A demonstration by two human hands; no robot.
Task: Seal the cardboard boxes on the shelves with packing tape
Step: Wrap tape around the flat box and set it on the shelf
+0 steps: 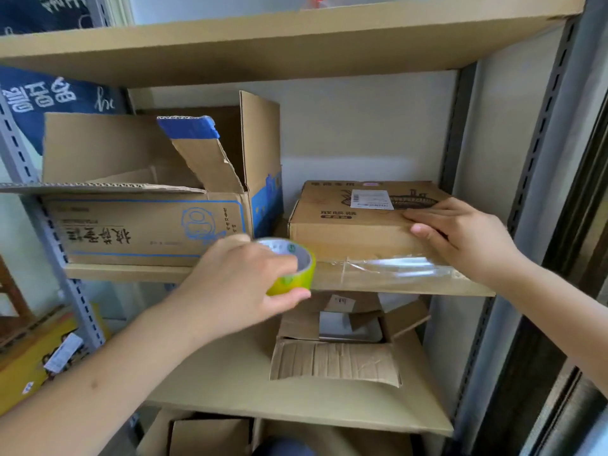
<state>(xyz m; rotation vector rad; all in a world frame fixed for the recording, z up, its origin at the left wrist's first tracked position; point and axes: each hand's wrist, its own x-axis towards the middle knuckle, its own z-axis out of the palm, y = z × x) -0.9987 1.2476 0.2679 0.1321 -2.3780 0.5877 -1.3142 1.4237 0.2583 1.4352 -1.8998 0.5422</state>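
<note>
A small closed cardboard box (pixel 355 222) with a white label sits on the middle shelf (pixel 131 273) at the right. My right hand (pixel 460 238) rests on its right front corner, fingers spread over the top and front. My left hand (pixel 243 281) grips a yellow-green roll of clear packing tape (pixel 292 268) just left of the box's front. A strip of clear tape (pixel 391 266) stretches from the roll to the right along the box's lower front and the shelf edge.
A larger box (pixel 148 225) with blue print stands open at the left of the same shelf, flaps up. Below, another open box (pixel 339 343) lies on the lower shelf (pixel 230 390). Metal uprights (pixel 533 192) frame the shelves. More boxes sit at the bottom.
</note>
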